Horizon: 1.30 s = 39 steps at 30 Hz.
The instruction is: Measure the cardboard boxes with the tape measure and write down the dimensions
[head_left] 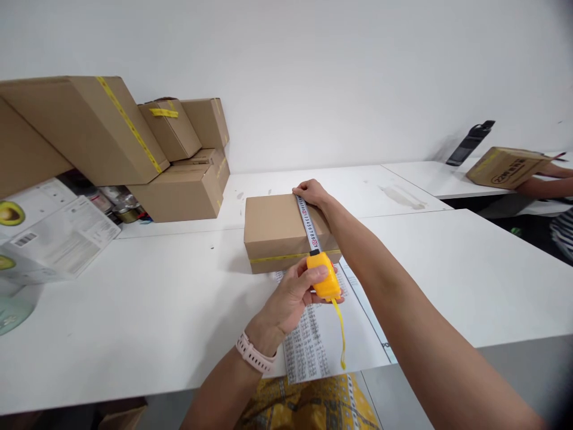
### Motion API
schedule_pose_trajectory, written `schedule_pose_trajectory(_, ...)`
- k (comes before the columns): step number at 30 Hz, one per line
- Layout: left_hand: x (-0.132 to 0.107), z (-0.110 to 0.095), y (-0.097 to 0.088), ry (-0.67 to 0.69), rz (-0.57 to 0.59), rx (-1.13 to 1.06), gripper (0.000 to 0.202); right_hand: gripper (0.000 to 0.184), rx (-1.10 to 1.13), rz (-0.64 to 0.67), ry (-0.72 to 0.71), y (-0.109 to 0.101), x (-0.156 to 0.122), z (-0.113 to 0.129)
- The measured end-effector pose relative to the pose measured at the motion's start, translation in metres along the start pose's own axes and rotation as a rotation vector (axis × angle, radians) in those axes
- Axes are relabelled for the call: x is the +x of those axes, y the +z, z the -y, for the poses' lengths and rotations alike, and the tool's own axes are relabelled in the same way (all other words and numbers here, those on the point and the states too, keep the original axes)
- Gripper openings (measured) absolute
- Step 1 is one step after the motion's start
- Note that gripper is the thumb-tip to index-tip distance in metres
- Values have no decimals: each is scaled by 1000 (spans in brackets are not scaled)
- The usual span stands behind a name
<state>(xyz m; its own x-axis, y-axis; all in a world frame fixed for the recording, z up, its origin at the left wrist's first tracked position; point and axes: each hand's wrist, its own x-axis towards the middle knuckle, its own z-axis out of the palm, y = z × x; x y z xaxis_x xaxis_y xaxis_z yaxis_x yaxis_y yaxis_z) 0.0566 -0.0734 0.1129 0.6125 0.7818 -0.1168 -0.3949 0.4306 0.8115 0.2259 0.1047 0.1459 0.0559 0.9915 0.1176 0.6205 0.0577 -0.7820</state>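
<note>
A closed brown cardboard box (273,221) with yellow tape along its side sits on the white table in front of me. My left hand (299,286) is closed around a yellow tape measure (324,278) at the box's near edge, its yellow strap hanging down. The white blade is pulled out across the box top, away from me. At the far edge of the box, my right hand (313,194) pinches the blade's end. Under the tape measure lies a sheet of paper (308,352) with rows of handwriting, partly beneath the box.
Several cardboard boxes (179,191) are stacked at the left by the wall, with a white avocado-print carton (58,239) nearer. At the right stand a dark bottle (470,143) and another cardboard box (505,167), touched by another person's arm (546,186).
</note>
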Motion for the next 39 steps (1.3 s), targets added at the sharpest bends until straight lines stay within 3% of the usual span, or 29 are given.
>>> schedule_pose_trajectory(4, -1, -6, -4, -19, 25, 23, 55, 41, 154, -29, -53, -6, -24, -9)
schedule_pose_trajectory(8, -30, -13, -21, 82, 28, 167, 52, 40, 239, -178, -97, -29, -16, -17)
schedule_pose_trajectory(10, -52, -16, -39, 177, -27, 270, 59, 36, 280, -286, -72, -44, -16, -27)
schedule_pose_trajectory(13, -75, -17, -74, 280, -231, 419, 71, 40, 306, -423, 48, -59, -40, -59)
schedule_pose_trajectory(16, -76, -19, -105, 316, -409, 474, 72, 53, 238, -316, 160, -58, -84, -89)
schedule_pose_trajectory(19, -64, -26, -120, 280, -382, 475, 67, 69, 253, -133, 157, -50, -117, -94)
schedule_pose_trajectory(22, -53, -44, -118, 288, -299, 487, 65, 70, 202, -89, 28, -49, -121, -72)
schedule_pose_trajectory(26, -42, -85, -103, 372, -266, 508, 63, 56, -12, -234, -90, -61, -94, -37)
schedule_pose_trajectory(29, -33, -110, -90, 387, -231, 534, 59, 51, -186, -353, -57, -63, -66, -25)
schedule_pose_trajectory(31, -31, -117, -82, 408, -245, 563, 58, 45, -277, -413, -86, -57, -49, -23)
schedule_pose_trajectory(35, -38, -97, -67, 470, -277, 569, 61, 31, -341, -371, -259, -43, -25, -20)
schedule_pose_trajectory(39, -48, -43, -48, 260, -84, 445, 57, 33, -393, -371, -322, -35, -15, -16)
